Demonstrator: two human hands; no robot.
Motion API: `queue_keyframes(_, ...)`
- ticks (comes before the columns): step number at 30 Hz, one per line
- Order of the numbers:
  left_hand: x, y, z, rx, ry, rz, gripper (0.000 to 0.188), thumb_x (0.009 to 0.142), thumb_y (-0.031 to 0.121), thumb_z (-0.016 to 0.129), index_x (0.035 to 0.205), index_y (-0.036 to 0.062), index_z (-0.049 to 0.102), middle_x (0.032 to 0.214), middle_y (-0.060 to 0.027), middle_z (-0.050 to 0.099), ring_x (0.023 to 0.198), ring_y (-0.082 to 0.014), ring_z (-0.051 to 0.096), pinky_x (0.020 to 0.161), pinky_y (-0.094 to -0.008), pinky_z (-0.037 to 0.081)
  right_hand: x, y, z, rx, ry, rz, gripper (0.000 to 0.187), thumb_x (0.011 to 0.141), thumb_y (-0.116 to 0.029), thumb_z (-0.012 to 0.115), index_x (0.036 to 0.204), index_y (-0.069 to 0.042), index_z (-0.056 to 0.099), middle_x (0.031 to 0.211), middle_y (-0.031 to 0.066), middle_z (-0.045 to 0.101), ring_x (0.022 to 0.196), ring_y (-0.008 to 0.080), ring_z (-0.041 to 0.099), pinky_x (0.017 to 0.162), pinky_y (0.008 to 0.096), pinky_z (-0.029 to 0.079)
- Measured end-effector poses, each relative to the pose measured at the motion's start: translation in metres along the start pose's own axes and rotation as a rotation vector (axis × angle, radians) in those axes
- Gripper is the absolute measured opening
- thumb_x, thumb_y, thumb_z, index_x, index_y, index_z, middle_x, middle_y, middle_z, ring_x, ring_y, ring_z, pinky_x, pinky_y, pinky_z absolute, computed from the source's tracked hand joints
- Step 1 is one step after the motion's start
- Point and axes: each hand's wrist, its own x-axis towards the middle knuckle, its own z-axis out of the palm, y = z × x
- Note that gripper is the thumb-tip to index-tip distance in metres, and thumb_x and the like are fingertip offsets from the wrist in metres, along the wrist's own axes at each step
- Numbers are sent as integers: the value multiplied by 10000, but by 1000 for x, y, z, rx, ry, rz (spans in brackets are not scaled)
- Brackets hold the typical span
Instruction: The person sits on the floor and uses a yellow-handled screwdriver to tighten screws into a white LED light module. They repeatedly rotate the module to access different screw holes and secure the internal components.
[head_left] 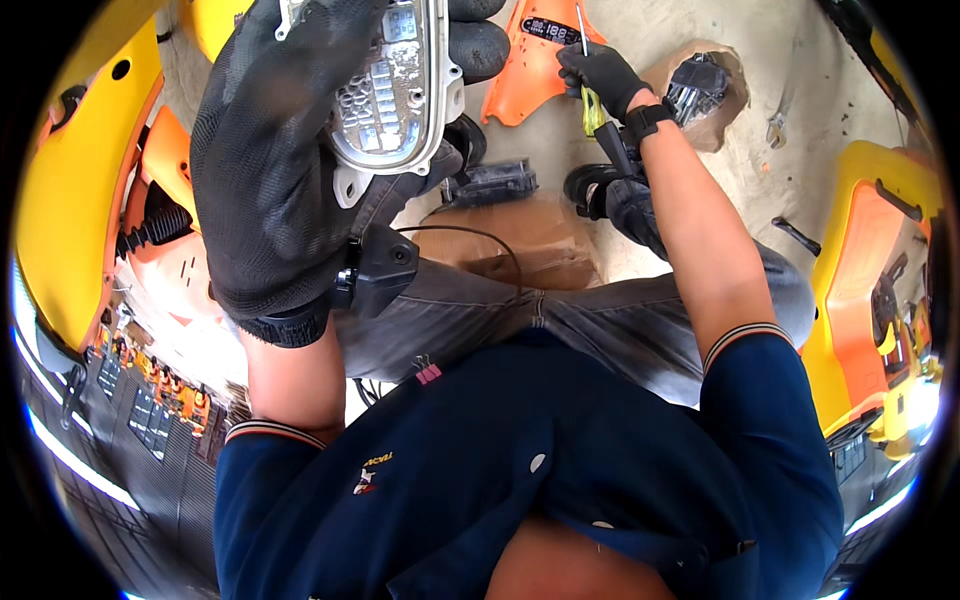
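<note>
Clearly, both hands are occupied. The left hand [270, 170], in a black glove, grips a grey display case [388, 105] and holds it up close to the camera at the upper left; the fingers wrap around it from both sides, and its clear window of small cells faces up. A mounting tab sticks out at the lower end of the case, near the wrist. A black box [388, 268] sits at that wrist, and a thin dark cable [505, 248] curves near it.

Farther right, the right hand [603, 78], gloved likewise, is closed around a screwdriver [591, 108] with a yellow-green handle; the shaft points toward the upper edge of the view. A black strap [645, 122] circles the right wrist.

Just left of the screwdriver is an orange panel [522, 80] with a dark display strip [550, 31] set in it. To the right of the right hand, a black part [697, 88] lies on a piece of cardboard [735, 90], and a wrench [777, 130] rests on the pale floor [750, 185]. Between the person's legs stands a cardboard box [530, 245], with a dark, glossy part [492, 184] by its far edge. Yellow-and-orange bodywork [850, 300] fills the right side.
</note>
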Motion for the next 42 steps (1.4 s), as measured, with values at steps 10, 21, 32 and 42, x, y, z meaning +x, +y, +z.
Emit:
queue_keyframes(10, -18, 27, -27, 368, -375, 210, 381, 1032, 209, 462, 1256, -94, 521, 1136, -199, 644, 951, -258, 676, 860, -347, 549, -43, 5, 9, 108, 157, -41, 176, 916, -190, 629, 940, -17, 608, 701, 75, 606, 568, 166, 585, 544, 327, 537)
queue_keyframes(21, -47, 30, -28, 392, -316, 234, 378, 1027, 193, 469, 1273, -91, 513, 1116, -195, 655, 944, -242, 678, 868, -332, 539, 0, 30, 37, -339, 429, -127, 215, 828, -227, 625, 731, -39, 659, 599, 82, 640, 488, 196, 638, 516, 331, 528)
queue_keyframes(32, -61, 25, -41, 486, -72, 221, 411, 1030, 252, 462, 1275, -76, 509, 1086, -169, 663, 892, -221, 688, 786, -298, 565, 78, 40, 71, -914, 593, -65, 337, 800, -311, 671, 976, -24, 683, 931, 191, 696, 875, 316, 678, 789, 400, 540)
queue_keyframes(42, -64, 31, -60, 413, -26, 288, 457, 1017, 218, 479, 1341, -102, 450, 1176, -243, 634, 979, -303, 684, 883, -396, 563, 80, 49, 81, -1005, 634, -62, 289, 820, -271, 619, 981, -40, 684, 996, 202, 701, 956, 341, 679, 844, 415, 535)
